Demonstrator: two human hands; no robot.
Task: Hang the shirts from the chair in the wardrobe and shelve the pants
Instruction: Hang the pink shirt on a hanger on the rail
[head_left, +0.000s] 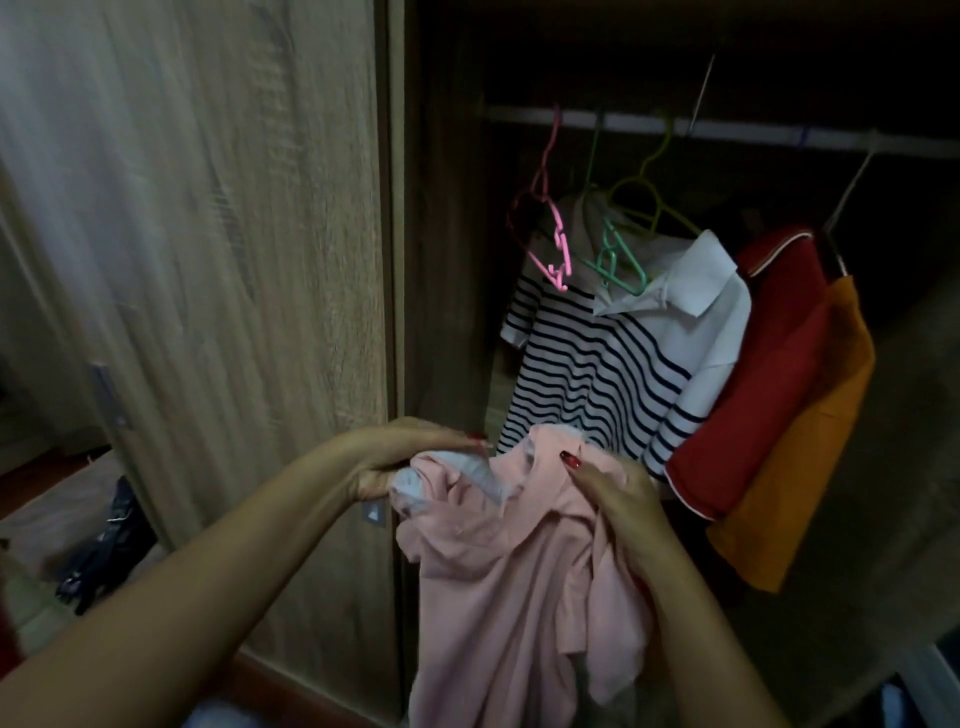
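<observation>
Left grip (395, 462) curled round the collar end of a soft pink shirt (493, 571), right grip (618, 504) pinching the other shoulder, limp cloth hanging lengthwise downward, collar uppermost, beside a wood-grain wardrobe door (234, 208), striped shirt (571, 374) on the rail (753, 132) behind.

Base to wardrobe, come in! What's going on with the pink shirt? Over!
Left hand, right hand both gripping pink shirt near collar. Shirt not yet on rail. Path to rail open.
</observation>
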